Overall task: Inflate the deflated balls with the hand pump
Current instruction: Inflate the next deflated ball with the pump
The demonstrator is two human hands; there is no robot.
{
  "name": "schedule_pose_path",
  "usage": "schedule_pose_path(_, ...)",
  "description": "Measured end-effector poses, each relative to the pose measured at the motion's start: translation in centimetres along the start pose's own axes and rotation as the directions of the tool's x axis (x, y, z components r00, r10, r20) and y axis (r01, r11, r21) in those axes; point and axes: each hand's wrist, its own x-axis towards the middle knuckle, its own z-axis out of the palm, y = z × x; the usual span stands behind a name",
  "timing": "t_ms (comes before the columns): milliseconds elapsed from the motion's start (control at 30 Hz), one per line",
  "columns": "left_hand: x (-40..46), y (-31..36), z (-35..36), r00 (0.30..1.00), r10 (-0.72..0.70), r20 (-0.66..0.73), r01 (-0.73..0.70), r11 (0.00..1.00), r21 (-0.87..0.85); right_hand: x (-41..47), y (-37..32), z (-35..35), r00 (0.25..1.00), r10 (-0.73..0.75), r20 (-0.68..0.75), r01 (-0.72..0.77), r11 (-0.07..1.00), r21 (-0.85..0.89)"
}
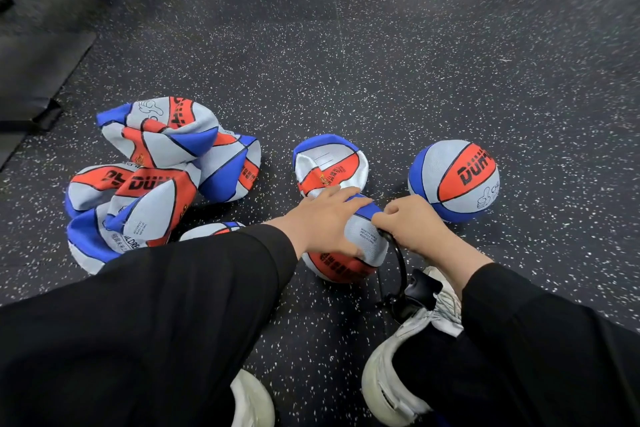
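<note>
A half-flat red, white and blue ball (pixel 332 170) lies folded on the floor at the centre. My left hand (pixel 325 218) lies over its near part with the fingers spread and the thumb wrapped down its side. My right hand (pixel 412 218) pinches the end of the black pump hose (pixel 400 256) where it meets the ball's white panel. The hose curves down to the black hand pump (pixel 414 295), which stands by my right shoe. One fully round ball (pixel 453 180) sits to the right. A pile of several crumpled flat balls (pixel 162 170) lies to the left.
The floor is dark speckled rubber (pixel 381 62). A black mat (pixel 31 73) lies at the far left. My white shoes (pixel 391 385) and black sleeves fill the bottom of the view. Another ball (pixel 207 230) peeks out above my left sleeve.
</note>
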Motion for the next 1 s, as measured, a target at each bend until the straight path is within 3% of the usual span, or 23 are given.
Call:
schedule_pose_path(100,-0.2,-0.9,-0.3,0.998,-0.053,0.031,0.055,0.997,-0.062,-0.1,-0.8,-2.1,0.995,0.044,-0.088,-0.035,0.994,0.101)
schedule_pose_path(233,-0.5,-1.5,-0.6,0.993,-0.092,0.075,0.103,0.982,-0.160,0.2,-1.8,-4.8,0.996,-0.045,-0.074,0.042,0.998,-0.050)
schedule_pose_path(367,-0.2,-1.0,0.2,0.971,-0.240,-0.005,0.221,0.901,-0.373,-0.2,-0.5,-3.2,0.982,-0.002,-0.191,-0.006,0.999,-0.040)
schedule_pose_path(467,-1.0,-1.3,0.6,0.910,-0.412,-0.049,0.305,0.744,-0.594,-0.6,0.8,-2.5,0.971,0.076,-0.225,-0.054,0.993,0.103)
schedule_pose_path(633,-1.3,-3.9,1.6,0.771,-0.614,0.168,0.463,0.359,-0.811,-0.4,1.1,-2.5,0.955,0.161,-0.249,-0.077,0.945,0.318)
schedule_pose_path(700,-1.4,-4.4,1.7,0.743,-0.638,0.204,0.463,0.269,-0.845,-0.3,0.7,-2.3,0.959,0.152,-0.241,-0.064,0.940,0.336)
schedule_pose_path(800,-1.5,-4.2,1.7,0.738,-0.651,0.176,0.412,0.229,-0.882,-0.3,0.6,-1.4,0.970,0.157,-0.187,-0.076,0.923,0.377)
schedule_pose_path(1000,-1.3,-3.4,2.2,0.702,-0.707,0.092,0.372,0.253,-0.893,-0.2,0.6,0.1,0.982,0.154,-0.113,-0.088,0.890,0.448)
